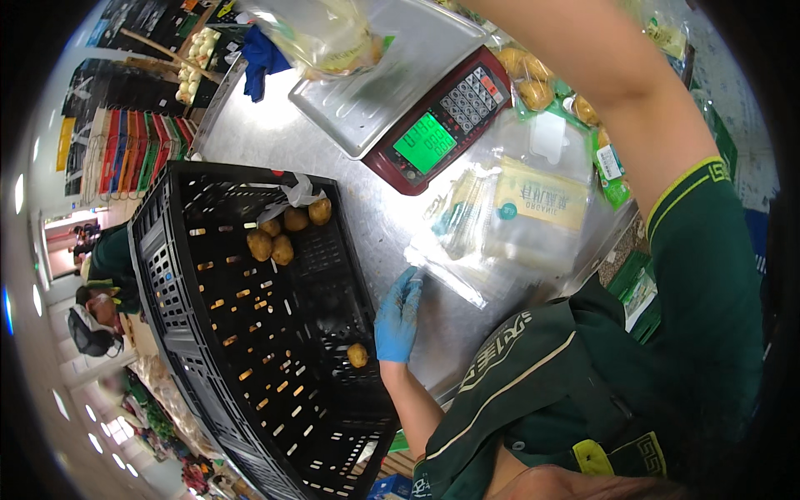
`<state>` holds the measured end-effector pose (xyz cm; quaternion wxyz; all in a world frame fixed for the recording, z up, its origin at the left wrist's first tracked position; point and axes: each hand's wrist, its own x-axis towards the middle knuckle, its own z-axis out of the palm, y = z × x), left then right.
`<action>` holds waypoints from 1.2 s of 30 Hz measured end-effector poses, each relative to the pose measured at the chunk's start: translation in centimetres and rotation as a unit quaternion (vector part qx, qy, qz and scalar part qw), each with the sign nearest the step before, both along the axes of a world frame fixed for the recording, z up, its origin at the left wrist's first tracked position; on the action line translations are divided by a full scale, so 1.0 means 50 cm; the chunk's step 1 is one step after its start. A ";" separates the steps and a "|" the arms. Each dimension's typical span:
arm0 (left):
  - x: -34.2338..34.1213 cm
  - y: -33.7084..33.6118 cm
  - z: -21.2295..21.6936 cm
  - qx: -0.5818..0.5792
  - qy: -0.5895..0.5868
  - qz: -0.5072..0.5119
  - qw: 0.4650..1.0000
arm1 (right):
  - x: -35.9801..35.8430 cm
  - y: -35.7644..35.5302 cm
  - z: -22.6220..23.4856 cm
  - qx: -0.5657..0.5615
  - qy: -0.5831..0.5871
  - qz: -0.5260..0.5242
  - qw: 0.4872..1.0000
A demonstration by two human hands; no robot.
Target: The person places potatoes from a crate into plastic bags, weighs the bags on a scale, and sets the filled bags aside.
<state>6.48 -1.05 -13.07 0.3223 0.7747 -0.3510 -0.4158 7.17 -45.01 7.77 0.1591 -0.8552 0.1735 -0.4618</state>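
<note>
My left hand (398, 317), in a blue glove, holds nothing. Its fingers are stretched out over the metal table, between the black crate (367, 275) and a stack of flat clear plastic bags (542, 208) with yellow labels. My right arm (575, 50) reaches past the top edge, so that hand is out of sight. A clear bag of potatoes (333, 37) is at the metal pan (350, 125) of the dark red scale (433, 125), whose display glows green. Several loose potatoes (283, 233) lie at one end of the crate, with a single potato (357, 356) nearer me.
Filled potato bags (529, 79) lie beyond the scale, under my right arm. A blue cloth (262, 58) rests at the table's far left edge. Coloured crates (133, 150) are stacked on the left, and another person (108, 283) is behind the black crate.
</note>
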 end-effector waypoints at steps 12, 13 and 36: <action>0.240 -0.134 -0.129 -0.124 -0.190 0.173 0.958 | -0.188 0.163 -0.091 0.238 0.031 0.173 0.955; 0.258 -0.174 -0.152 -0.099 -0.307 0.129 0.938 | -0.198 0.171 -0.087 0.198 0.016 0.139 0.970; 0.076 -0.459 0.188 -0.316 0.008 0.017 0.949 | -0.192 0.186 -0.236 0.083 0.205 -0.058 0.974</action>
